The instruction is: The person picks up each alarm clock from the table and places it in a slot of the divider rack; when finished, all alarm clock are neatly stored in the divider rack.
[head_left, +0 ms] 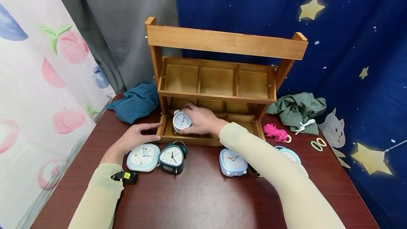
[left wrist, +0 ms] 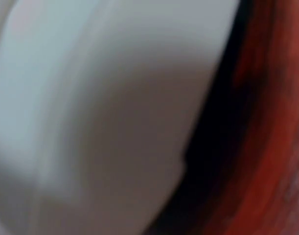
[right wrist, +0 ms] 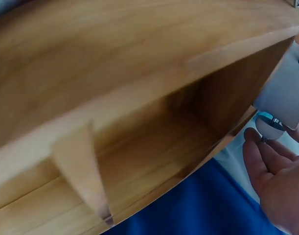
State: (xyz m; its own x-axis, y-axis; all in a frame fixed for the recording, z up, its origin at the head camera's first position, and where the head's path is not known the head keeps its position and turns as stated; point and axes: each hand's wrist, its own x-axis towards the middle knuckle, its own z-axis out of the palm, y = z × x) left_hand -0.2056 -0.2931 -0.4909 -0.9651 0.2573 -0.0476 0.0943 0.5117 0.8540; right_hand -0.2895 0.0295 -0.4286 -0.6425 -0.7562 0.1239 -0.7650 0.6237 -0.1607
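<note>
My right hand (head_left: 205, 119) grips a small round white twin-bell alarm clock (head_left: 182, 121) over the lower left compartment of a wooden shelf rack (head_left: 227, 41). In the right wrist view, fingers curl by the bell of the white clock (right wrist: 285, 90). My left hand (head_left: 133, 138) reaches with extended fingers to the rack's lower left front corner. Below it lie a pale rounded-square clock (head_left: 143, 168) and a dark green triangular alarm clock (head_left: 171, 168). A pale surface (left wrist: 90, 107) and reddish-brown tabletop (left wrist: 276, 127) blur across the left wrist view.
A light blue clock (head_left: 233, 163) stands near the rack's front; another blue clock (head_left: 292, 155) is partly behind my right sleeve. Teal cloth (head_left: 136, 102) lies left; green cloth (head_left: 297, 107), pink yarn (head_left: 274, 132) and two rings (head_left: 316, 146) lie right. Upper compartments (head_left: 217, 80) hold nothing.
</note>
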